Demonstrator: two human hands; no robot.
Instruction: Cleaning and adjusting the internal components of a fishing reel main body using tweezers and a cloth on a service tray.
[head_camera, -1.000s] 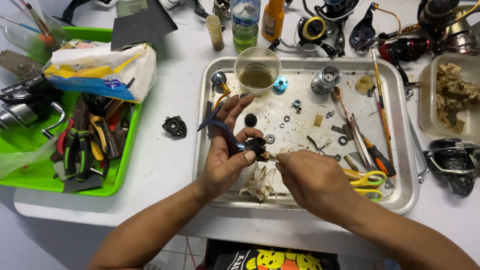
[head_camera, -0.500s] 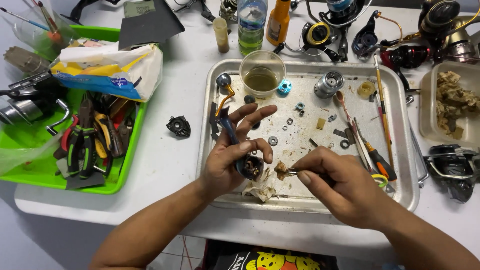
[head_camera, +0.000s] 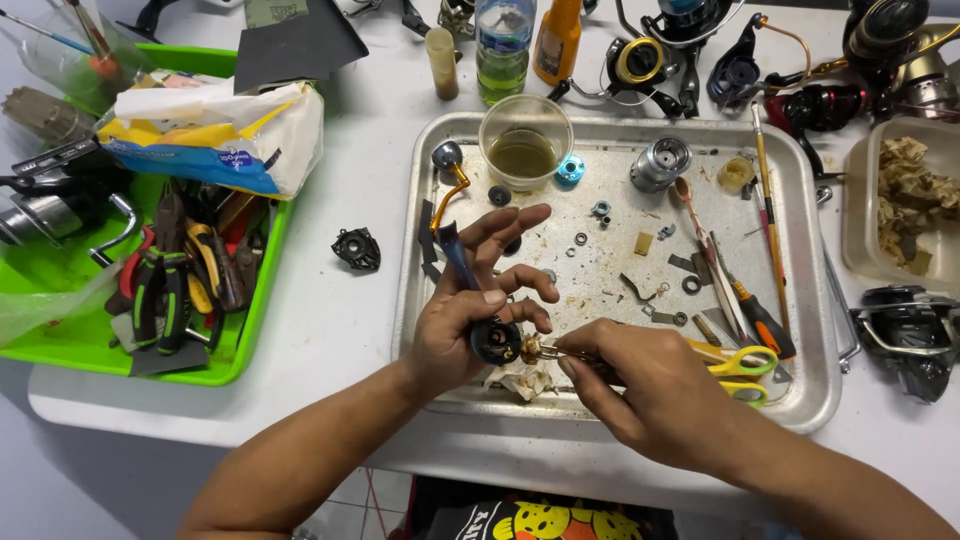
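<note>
Where the white table (head_camera: 330, 330) begins at the far left, a shallow bright green plastic tray (head_camera: 60, 340) holds a jumble of pliers with red, yellow and black handles (head_camera: 180, 280), and a crumpled white, blue and yellow plastic bag (head_camera: 215, 135) lies over its far edge. Just right of the tray, a small black round reel cover (head_camera: 357, 249) lies alone on the tabletop. Next comes a rectangular scuffed metal baking tray (head_camera: 815, 330), where the work is.

The left hand (head_camera: 470, 320) is over the tray's near left part, thumb and curled lower fingers closed around a dark reel body with a blue stem and a gold crank arm (head_camera: 480, 320); its index and middle fingers are spread free. The piece's long axis runs from the black rounded end near the palm up and slightly left, away from the person, ending in a grey knob (head_camera: 446, 154). The right hand (head_camera: 650, 385) is clenched around a thin brass-coloured tool (head_camera: 560, 352) that lies nearly level and points left, its tip against the black end of the reel body. A crumpled dirty tissue (head_camera: 520, 380) sits below that meeting point.

Farther back stands a clear plastic cup of murky brownish liquid (head_camera: 525, 150); scattered washers, yellow-handled scissors (head_camera: 745, 365) and screwdrivers lie to the right. More fishing reels (head_camera: 900, 330) rest beyond the tray's right rim.
</note>
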